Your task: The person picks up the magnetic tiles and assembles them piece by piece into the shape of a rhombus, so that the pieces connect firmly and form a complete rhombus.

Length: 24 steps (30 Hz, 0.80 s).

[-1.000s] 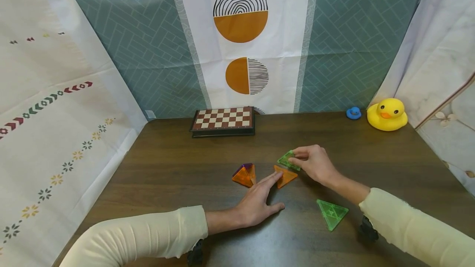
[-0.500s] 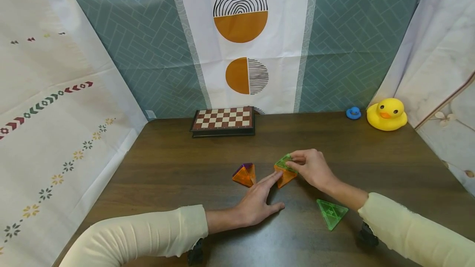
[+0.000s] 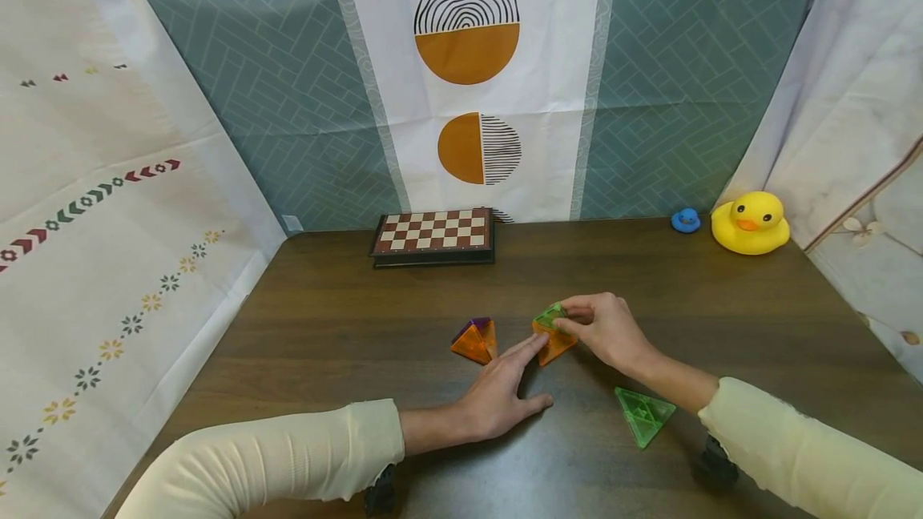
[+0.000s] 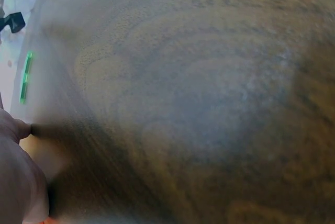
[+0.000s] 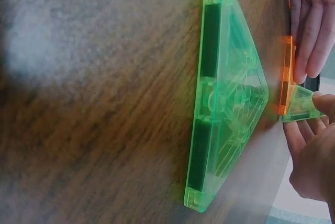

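Observation:
My right hand (image 3: 606, 331) pinches a clear green triangular magnetic tile (image 3: 550, 315) between thumb and fingers. That tile stands raised at the far edge of a flat orange triangular tile (image 3: 557, 349); in the right wrist view the green tile (image 5: 301, 104) meets the orange one (image 5: 286, 77). My left hand (image 3: 497, 403) lies on the table, straight fingertips resting on the orange tile's left corner and thumb spread. Left of those fingers sits a small pyramid of orange and purple tiles (image 3: 476, 341). A second green triangular tile (image 3: 644, 416) lies flat below my right forearm.
A chessboard box (image 3: 434, 237) sits at the back of the brown table (image 3: 346, 391). Toward the back right are a small blue duck (image 3: 686, 220) and a larger yellow duck (image 3: 750, 223). Fabric hangs behind and on both sides.
My right hand has brought its green tile slightly left and down to the orange tile's far edge, and the tile now tilts up. My left hand has stayed in place.

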Tool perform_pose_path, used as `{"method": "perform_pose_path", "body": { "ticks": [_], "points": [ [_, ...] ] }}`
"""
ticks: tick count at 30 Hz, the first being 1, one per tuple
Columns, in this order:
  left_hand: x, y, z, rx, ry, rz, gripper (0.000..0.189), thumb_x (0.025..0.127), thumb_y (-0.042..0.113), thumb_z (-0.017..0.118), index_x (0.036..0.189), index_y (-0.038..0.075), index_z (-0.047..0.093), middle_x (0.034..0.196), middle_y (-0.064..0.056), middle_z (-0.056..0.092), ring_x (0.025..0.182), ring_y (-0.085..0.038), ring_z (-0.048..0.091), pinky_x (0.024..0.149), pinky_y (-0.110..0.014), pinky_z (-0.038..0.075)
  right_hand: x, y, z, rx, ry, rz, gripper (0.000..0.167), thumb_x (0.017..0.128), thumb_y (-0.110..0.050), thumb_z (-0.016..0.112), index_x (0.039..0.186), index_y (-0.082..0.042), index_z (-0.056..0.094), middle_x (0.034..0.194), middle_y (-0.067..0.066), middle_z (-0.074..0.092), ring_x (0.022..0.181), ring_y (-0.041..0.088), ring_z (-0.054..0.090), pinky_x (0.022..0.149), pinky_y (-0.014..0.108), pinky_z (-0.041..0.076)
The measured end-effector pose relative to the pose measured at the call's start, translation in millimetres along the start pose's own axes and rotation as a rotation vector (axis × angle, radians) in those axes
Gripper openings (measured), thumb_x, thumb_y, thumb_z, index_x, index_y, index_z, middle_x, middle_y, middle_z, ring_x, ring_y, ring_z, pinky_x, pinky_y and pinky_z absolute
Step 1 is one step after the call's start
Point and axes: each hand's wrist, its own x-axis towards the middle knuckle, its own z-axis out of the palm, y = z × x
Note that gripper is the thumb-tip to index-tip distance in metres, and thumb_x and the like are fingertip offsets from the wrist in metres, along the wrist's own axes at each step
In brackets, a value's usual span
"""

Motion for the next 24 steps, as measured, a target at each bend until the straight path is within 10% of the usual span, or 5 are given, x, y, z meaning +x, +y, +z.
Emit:
{"method": "perform_pose_path", "body": {
  "ticks": [24],
  "points": [
    [-1.2, -0.1, -0.1, -0.003, 0.009, 0.005, 0.082, 0.098, 0.028, 0.081, 0.166, 0.013, 0.037, 0.169, -0.009, 0.038, 0.154, -0.024, 0.039, 0.121, -0.051, 0.037, -19.5, 15, -34, -0.031, -0.211, -0.083, 0.071, 0.093, -0.017, 0.085, 0.153, 0.004, 0.052, 0.152, 0.023, 0.057, 0.133, 0.043, 0.060, 0.104, 0.057, 0.052]
  ]
}}
